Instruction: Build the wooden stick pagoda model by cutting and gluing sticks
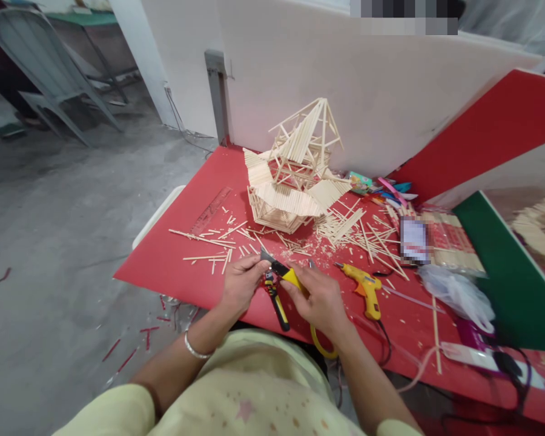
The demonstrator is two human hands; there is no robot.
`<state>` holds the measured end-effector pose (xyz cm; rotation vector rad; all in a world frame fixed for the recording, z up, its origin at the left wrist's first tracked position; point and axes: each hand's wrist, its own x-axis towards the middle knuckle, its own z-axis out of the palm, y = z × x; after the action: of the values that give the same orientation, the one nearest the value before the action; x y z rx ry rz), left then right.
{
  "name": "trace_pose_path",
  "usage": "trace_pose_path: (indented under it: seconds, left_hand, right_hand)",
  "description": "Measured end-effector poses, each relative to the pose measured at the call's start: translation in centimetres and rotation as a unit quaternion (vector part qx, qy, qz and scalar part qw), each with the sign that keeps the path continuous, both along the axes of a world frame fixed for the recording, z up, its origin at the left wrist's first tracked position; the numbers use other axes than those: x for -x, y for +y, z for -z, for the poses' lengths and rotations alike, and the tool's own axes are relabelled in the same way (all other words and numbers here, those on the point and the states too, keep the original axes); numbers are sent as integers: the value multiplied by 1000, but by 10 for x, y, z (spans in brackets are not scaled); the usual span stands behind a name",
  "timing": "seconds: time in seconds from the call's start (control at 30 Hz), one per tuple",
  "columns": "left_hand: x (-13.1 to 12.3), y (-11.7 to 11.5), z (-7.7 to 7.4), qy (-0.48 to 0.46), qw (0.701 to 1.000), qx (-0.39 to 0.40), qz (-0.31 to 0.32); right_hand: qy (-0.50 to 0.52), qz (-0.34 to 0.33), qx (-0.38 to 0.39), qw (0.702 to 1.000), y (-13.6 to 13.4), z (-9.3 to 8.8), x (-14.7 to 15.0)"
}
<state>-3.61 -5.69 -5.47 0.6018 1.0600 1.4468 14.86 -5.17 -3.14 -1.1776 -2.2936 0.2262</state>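
My right hand [320,297] is wrapped round a yellow and black utility knife [292,278], its blade pointing left. My left hand [245,280] is closed in a pinch right at the blade end; what lies between its fingertips is too small to make out. Under the knife, between my hands, a black and yellow handled tool [279,307] rests near the table edge. A yellow scissors-like handle loop [323,344] shows below my right hand. Beyond my hands stands a pagoda-like model [290,175] of thin wooden sticks, its pointed roof partly covered.
Loose wooden sticks [345,225] and chips litter the red table [163,254]. A clear ruler [211,210] lies left of the model. To the right are a yellow glue gun [366,287] with its cord, a phone [414,240], a plastic bag [458,293] and a power strip [472,356].
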Motion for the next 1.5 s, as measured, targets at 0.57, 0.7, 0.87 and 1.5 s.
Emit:
trace_pose_path:
  seconds: [0.57, 0.7, 0.87, 1.5]
  left_hand:
    - [-1, 1, 3, 18, 999, 16, -25]
    - [-4, 3, 2, -24, 999, 19, -18]
    - [-3, 2, 1, 10, 1000, 7, -22]
    - [-2, 6, 7, 65, 997, -18, -25]
  right_hand:
    - [-31, 32, -40, 998, -1, 3, 2]
    - [-7, 13, -7, 1000, 0, 3, 2]
    - [0, 8, 16, 1000, 0, 4, 1]
    - [-13, 28, -5, 1000, 2, 7, 1]
